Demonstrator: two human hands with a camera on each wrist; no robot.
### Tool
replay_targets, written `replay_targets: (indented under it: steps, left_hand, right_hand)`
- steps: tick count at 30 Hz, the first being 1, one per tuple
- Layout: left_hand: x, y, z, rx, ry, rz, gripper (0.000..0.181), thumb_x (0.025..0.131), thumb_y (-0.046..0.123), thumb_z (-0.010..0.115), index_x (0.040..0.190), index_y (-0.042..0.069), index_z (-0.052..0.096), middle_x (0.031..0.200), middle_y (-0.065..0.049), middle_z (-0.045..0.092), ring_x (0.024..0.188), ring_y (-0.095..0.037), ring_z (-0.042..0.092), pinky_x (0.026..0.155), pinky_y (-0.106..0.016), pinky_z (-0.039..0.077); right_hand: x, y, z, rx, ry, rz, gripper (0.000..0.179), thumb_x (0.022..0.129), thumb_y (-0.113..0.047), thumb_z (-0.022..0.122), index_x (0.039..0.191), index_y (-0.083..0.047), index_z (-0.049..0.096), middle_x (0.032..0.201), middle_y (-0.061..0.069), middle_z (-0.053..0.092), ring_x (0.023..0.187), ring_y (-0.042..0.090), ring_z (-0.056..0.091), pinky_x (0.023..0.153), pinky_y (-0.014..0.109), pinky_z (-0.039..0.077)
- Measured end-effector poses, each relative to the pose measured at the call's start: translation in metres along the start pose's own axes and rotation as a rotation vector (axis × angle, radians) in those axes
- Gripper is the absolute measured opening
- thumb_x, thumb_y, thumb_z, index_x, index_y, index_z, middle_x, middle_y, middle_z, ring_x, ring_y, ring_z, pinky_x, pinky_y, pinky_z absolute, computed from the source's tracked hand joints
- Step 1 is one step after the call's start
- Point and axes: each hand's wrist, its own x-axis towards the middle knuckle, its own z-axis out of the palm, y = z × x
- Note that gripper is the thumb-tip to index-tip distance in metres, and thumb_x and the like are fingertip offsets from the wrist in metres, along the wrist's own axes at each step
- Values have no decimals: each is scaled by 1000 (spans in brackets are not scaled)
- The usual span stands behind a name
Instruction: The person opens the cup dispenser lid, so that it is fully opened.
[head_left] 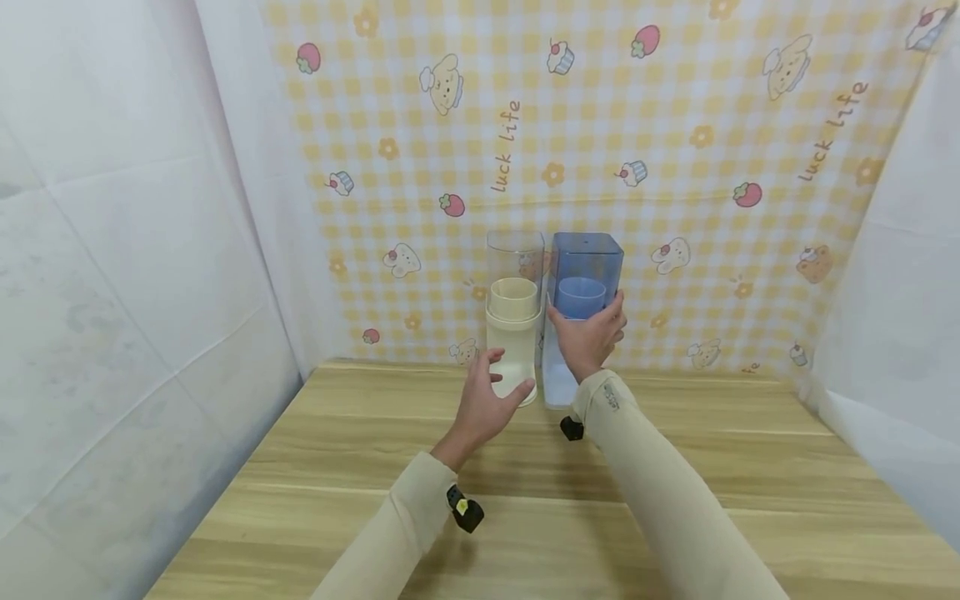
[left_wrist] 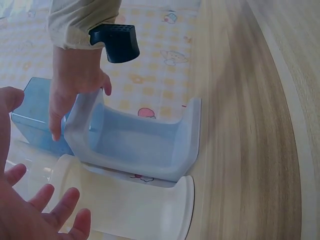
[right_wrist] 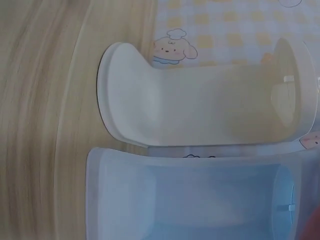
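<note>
Two cup dispensers stand upright side by side against the patterned cloth. The cream cup dispenser has a clear upper cover with a cream cup inside. To its right, the blue cup dispenser has a pale blue base, a see-through blue cover and a blue cup. My right hand grips the blue one round its middle, thumb on the left side and fingers on the right. In front of the cream one is my left hand, fingers spread and holding nothing; whether it touches is unclear.
Both dispensers stand at the back edge of a wood-grain table. Behind them hangs a yellow checked cloth. White sheets hang at the left and right.
</note>
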Motion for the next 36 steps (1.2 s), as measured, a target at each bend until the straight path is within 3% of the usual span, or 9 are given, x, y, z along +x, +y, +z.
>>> replay_targets:
  steps: [6, 19, 29, 36]
  left_hand:
    - [-2, -1, 0, 2, 5, -4, 68, 91, 39, 69, 141, 5, 40, 141, -18, 44, 112, -35, 56, 94, -47, 49]
    - [-9, -3, 0, -4, -3, -22, 69, 92, 39, 69, 142, 2, 40, 140, -18, 45, 112, -36, 56, 94, -47, 49]
    - [-10, -7, -5, -1, -7, -20, 67, 91, 37, 70, 141, 3, 41, 138, -18, 48, 111, -36, 57, 95, -48, 49]
    - [-12, -5, -5, -26, -12, -34, 73, 91, 35, 71, 148, 5, 36, 140, -22, 46, 111, -40, 58, 90, -50, 51]
  right_hand:
    - [2, 2, 1, -46, 0, -19, 125, 69, -53, 85, 159, -24, 3, 153, 21, 20, 133, 43, 29, 103, 62, 34]
    - [1, 9, -1, -67, 57, -57, 122, 68, -48, 87, 158, -19, 10, 150, 22, 28, 129, 44, 35, 99, 62, 37]
    - [-5, 10, -8, -86, 48, -57, 122, 66, -58, 84, 157, -17, 13, 149, 20, 31, 128, 40, 38, 98, 63, 38]
    - [-8, 10, -15, -70, 66, -83, 122, 66, -56, 85, 157, -18, 15, 147, 20, 33, 128, 40, 38, 97, 62, 39]
